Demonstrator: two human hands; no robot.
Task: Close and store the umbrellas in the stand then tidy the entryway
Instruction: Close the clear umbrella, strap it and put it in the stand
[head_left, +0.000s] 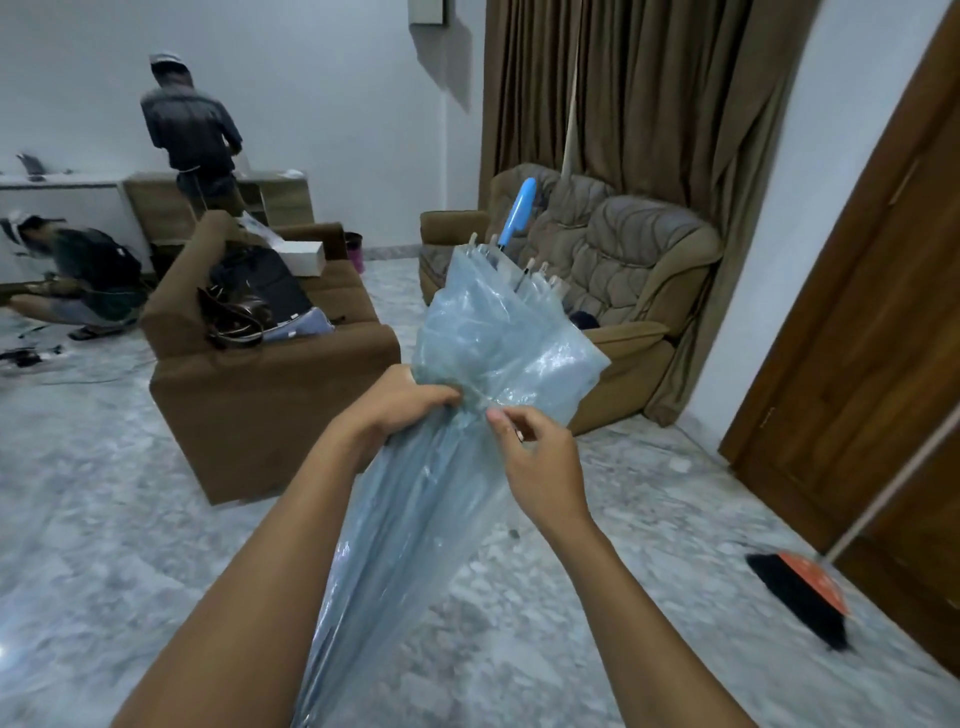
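Marble floor (156, 519) of a living room, with a brown curtain (649, 104) at the back and a wooden door (883, 312) at the right edge. A brown sofa (270, 415) stands left of centre; its seat holds dark bags (254, 296) and a white box (304, 260). A padded sofa (639, 270) sits before the curtain. In the middle, held in the air above the floor, is a folded, see-through blue umbrella (467, 364), its point towards the camera and its blue handle (519, 213) rising at the far end. The left grip (410, 410) is closed round the gathered canopy. The right grip (535, 452), just beside it, has curled fingers, with thumb and forefinger pinching the folds. One person (189, 130) stands at the far wall, back turned; another (88, 275) crouches at far left. A broom (810, 592) leans by the door, bristles on the floor. A small pink bin (355, 249) stands behind the brown sofa; its contents cannot be seen.
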